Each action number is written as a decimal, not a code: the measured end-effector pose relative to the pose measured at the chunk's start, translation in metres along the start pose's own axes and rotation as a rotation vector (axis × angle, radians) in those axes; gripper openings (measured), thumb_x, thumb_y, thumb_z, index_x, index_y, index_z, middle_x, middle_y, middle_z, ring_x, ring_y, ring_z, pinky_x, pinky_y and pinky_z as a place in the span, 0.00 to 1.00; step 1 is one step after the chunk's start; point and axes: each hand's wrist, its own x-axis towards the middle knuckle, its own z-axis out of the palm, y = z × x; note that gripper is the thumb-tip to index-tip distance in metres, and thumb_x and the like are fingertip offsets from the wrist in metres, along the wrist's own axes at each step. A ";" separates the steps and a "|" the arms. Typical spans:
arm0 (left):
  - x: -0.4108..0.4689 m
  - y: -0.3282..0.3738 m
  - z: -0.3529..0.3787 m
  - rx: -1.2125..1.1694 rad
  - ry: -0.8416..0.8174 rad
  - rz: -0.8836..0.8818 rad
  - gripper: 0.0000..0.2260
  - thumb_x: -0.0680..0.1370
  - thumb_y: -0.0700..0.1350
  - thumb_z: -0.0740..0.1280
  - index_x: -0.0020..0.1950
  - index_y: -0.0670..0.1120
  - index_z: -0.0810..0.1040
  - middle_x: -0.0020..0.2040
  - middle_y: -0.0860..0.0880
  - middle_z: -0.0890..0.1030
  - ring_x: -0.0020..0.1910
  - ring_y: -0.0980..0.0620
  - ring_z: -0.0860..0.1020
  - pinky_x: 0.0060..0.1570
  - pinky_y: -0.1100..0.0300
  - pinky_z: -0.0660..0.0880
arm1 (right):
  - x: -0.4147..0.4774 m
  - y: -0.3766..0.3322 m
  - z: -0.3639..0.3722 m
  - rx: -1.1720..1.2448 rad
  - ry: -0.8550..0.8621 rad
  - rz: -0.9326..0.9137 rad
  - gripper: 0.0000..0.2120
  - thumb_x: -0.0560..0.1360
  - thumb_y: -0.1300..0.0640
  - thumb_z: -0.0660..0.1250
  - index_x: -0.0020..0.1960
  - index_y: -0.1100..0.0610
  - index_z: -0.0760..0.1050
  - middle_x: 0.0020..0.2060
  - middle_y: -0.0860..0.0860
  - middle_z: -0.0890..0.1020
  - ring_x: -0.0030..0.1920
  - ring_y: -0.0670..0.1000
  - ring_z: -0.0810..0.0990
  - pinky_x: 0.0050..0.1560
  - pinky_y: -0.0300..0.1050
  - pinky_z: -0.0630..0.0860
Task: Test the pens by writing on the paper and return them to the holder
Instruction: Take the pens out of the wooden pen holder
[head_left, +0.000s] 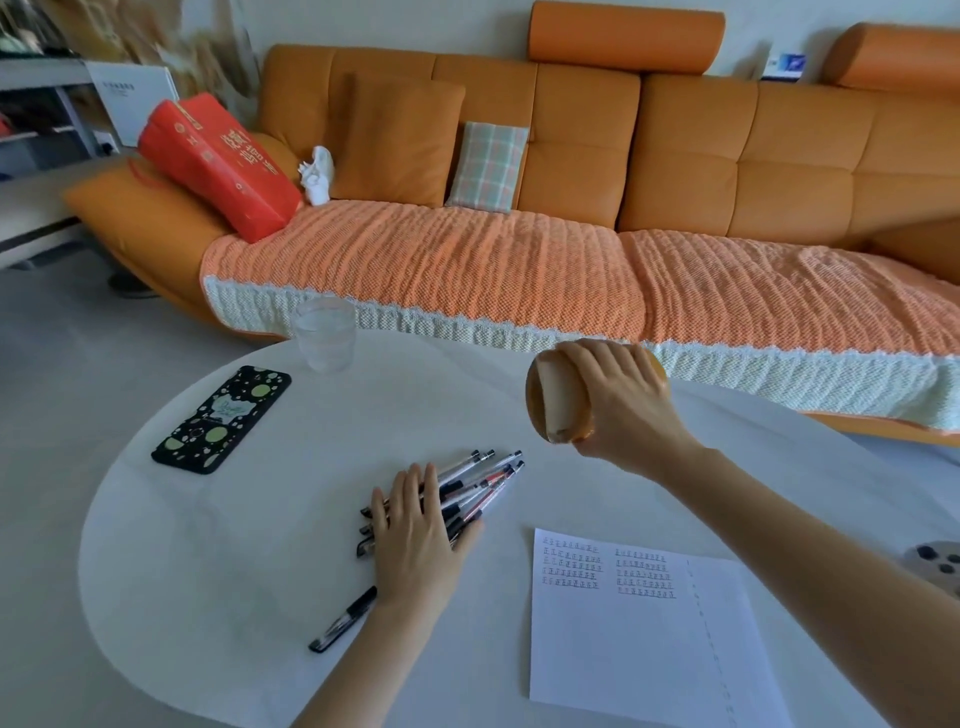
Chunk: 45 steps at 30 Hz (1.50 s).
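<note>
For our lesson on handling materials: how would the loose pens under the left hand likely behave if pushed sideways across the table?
The pens look round and slim, so they would probably roll rather than slide. The table looks smooth, offering little friction. They lie fanned out, held only by the flat left hand, so a push would likely scatter them.

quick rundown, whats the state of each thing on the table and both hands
pen holder: tipped on its side, held off the table, looks empty
right hand: gripping the holder
left hand: flat on the pen bundle
pens: lying bunched
single pen: lying apart
paper: flat, partly written
glass: upright
phone: face down
</note>
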 end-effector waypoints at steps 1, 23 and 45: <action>0.002 0.000 0.000 -0.008 -0.008 -0.023 0.43 0.73 0.70 0.39 0.66 0.39 0.72 0.63 0.39 0.77 0.63 0.41 0.75 0.63 0.39 0.68 | -0.005 0.001 -0.001 0.120 0.006 0.083 0.47 0.57 0.51 0.78 0.71 0.55 0.62 0.64 0.53 0.72 0.64 0.57 0.70 0.65 0.54 0.64; -0.019 0.004 -0.007 -0.248 0.278 0.236 0.11 0.65 0.52 0.76 0.35 0.51 0.75 0.56 0.50 0.74 0.60 0.47 0.68 0.63 0.51 0.64 | -0.069 0.029 0.012 1.223 -0.159 0.709 0.42 0.59 0.59 0.81 0.65 0.45 0.62 0.56 0.46 0.76 0.55 0.45 0.75 0.47 0.42 0.74; -0.036 0.035 -0.016 -0.417 0.153 0.074 0.09 0.79 0.39 0.60 0.58 0.44 0.75 0.55 0.49 0.70 0.49 0.51 0.76 0.45 0.63 0.70 | -0.119 0.008 0.004 0.961 0.261 0.824 0.42 0.66 0.54 0.78 0.71 0.50 0.56 0.63 0.51 0.65 0.59 0.51 0.68 0.60 0.46 0.67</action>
